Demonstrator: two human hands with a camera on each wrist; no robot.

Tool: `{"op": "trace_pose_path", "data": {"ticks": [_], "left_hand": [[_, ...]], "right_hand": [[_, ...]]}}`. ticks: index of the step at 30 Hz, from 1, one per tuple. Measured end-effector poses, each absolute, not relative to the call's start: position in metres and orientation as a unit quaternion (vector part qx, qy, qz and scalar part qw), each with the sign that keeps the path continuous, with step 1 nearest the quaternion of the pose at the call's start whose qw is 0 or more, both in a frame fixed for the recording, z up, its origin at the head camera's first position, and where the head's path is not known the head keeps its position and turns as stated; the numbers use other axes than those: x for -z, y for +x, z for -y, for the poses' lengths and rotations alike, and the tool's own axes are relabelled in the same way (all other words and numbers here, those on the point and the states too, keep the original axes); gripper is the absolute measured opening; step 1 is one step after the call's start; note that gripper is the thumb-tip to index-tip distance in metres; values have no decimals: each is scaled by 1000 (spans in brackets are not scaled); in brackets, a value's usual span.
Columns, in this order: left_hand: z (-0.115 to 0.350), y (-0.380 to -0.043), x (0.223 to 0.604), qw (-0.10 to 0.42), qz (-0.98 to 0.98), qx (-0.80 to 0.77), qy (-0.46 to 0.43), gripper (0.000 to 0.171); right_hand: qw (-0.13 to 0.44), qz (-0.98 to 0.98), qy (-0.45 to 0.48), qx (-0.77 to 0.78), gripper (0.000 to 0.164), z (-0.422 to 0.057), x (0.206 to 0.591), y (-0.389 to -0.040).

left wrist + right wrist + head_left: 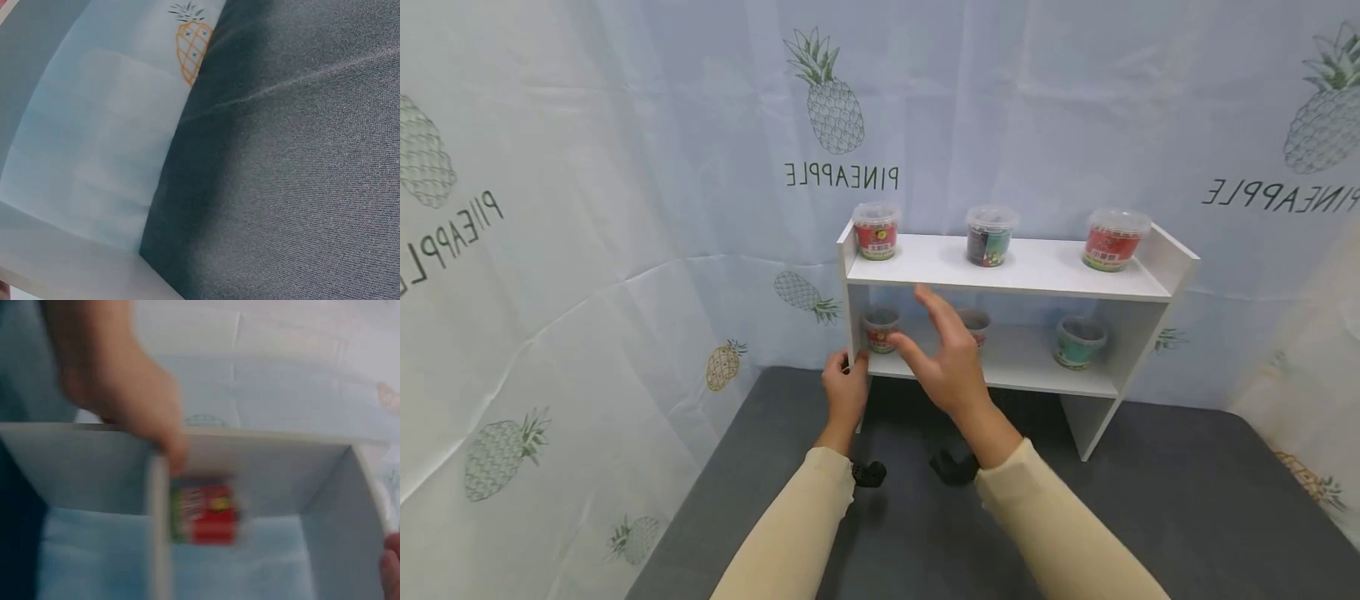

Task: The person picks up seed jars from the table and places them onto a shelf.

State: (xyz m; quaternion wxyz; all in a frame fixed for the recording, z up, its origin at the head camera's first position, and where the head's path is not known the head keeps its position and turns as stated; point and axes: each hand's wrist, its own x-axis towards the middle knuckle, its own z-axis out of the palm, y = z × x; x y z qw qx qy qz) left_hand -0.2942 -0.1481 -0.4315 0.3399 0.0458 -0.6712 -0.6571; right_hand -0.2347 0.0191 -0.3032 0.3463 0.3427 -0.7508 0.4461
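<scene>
A white two-tier shelf [1045, 279] stands on the dark table, holding several clear plastic cups. My left hand [846, 390] grips its left side panel by the lower tier; in the right wrist view that hand is blurred, its thumb against the board. My right hand [953, 367] hovers before the lower tier, fingers spread and holding nothing. It partly hides the middle lower cup [976, 325]. Beside it at the left is a lower cup with a red label [880, 333]. A green-labelled cup [1078, 343] sits at the lower right.
Along the upper tier stand a red-labelled lidded cup [877, 232] at left, a dark and green one [990, 237] in the middle, and another red one [1115, 240] at right. A pineapple-print curtain [700, 167] hangs behind the grey table [745, 500].
</scene>
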Motion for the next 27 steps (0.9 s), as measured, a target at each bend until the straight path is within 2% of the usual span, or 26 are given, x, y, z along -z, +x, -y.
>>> {"op": "trace_pose_path", "data": {"ticks": [5, 10, 14, 19, 25, 27], "left_hand": [[151, -298, 425, 336, 666, 664, 43, 27], [167, -298, 421, 321, 671, 667, 48, 33], [182, -289, 428, 292, 685, 664, 65, 38], [191, -274, 437, 263, 702, 659, 63, 51], [191, -246, 451, 253, 723, 641, 52, 53], [188, -236, 456, 249, 749, 612, 56, 59]], "right_hand": [[296, 814, 284, -411, 47, -53, 373, -208], [243, 870, 196, -382, 44, -71, 431, -198], [211, 881, 134, -401, 43, -79, 462, -190], [180, 891, 105, -403, 47, -86, 474, -189], [156, 911, 98, -370, 54, -89, 468, -193], [153, 917, 97, -355, 56, -90, 467, -194]]}}
